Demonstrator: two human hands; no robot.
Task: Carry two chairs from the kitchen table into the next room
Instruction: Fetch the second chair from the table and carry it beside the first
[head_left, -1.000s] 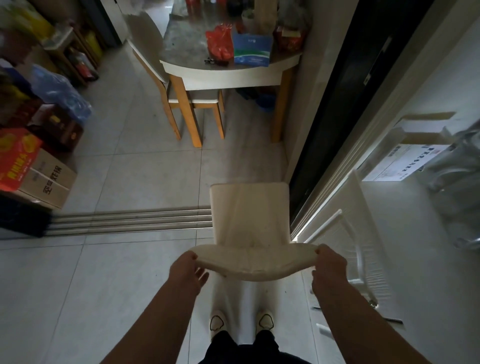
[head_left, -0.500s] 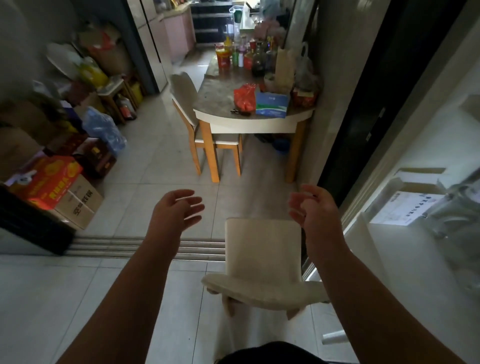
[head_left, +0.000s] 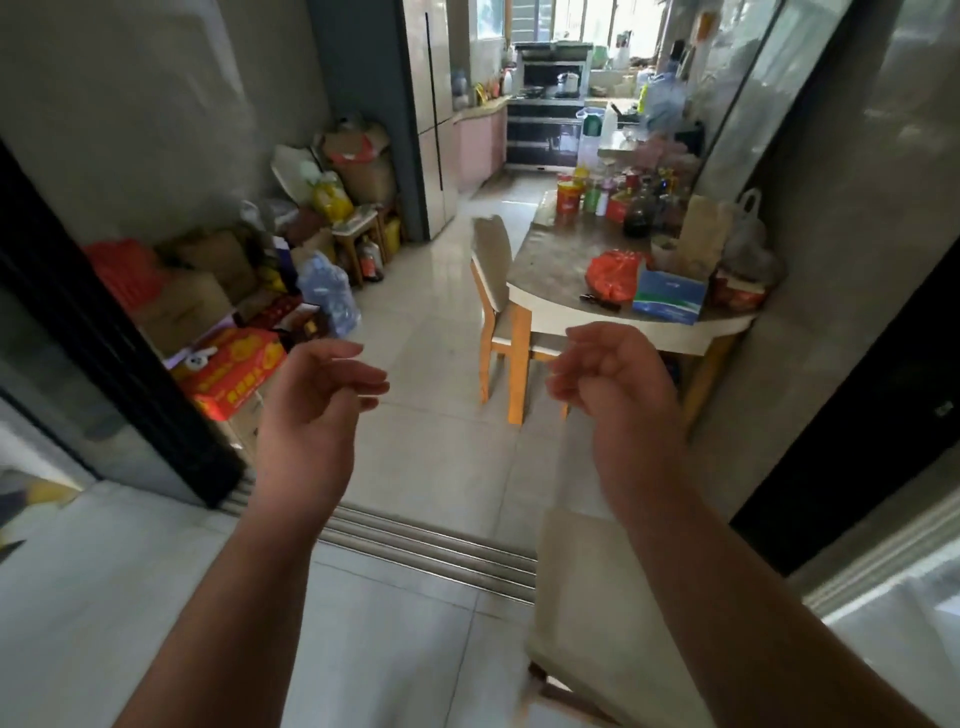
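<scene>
Cream chair (head_left: 582, 613), gripped by its backrest a second ago, now stands released just inside the door track (head_left: 431, 551). Left hand (head_left: 317, 395) and right hand (head_left: 613, 384) hang empty, fingers loosely curled. Second chair (head_left: 498, 291) remains tucked at the kitchen table (head_left: 550, 260).

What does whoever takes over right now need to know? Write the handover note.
Left hand: open, holding nothing.
Right hand: loosely curled, holding nothing.
First chair: standing on the near side of the sliding-door track, under the right forearm, not gripped.
Second chair: still tucked at the kitchen table, on its left side.
Done: one chair across.
Left: walk in, fetch the second chair, carry it over the track.
</scene>
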